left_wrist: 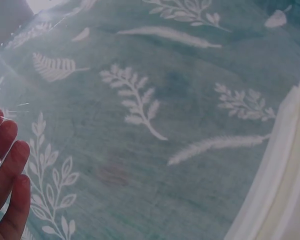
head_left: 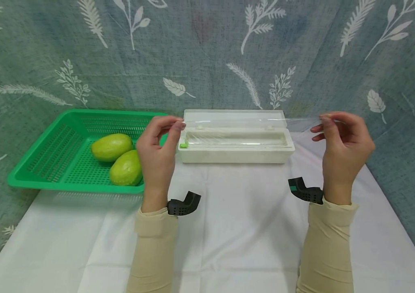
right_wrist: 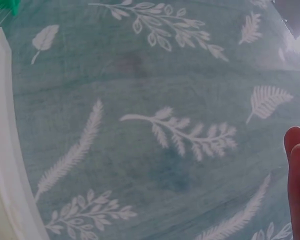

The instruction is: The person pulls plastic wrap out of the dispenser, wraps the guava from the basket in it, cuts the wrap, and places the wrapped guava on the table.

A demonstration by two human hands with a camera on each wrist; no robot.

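A clear sheet of plastic wrap (head_left: 234, 121) is stretched level between my two hands, above a white wrap dispenser box (head_left: 236, 156) with its lid raised. My left hand (head_left: 157, 150) pinches the sheet's left end between thumb and forefinger, in front of the basket's right side. At the other end, my right hand (head_left: 346, 142) pinches the wrap beyond the box's right edge. The left wrist view shows fingers (left_wrist: 12, 167) at the film, which catches light. Only fingertips (right_wrist: 299, 155) appear at the right wrist view's edge. A green slider (head_left: 183, 145) sits at the box's left end.
Left of the box stands a green plastic basket (head_left: 75, 188) holding two yellow-green oval fruits (head_left: 111, 147); my left hand partly covers its right end. A white cloth (head_left: 229, 228) covers the table. Behind hangs a grey-green leaf-patterned curtain (head_left: 200, 61).
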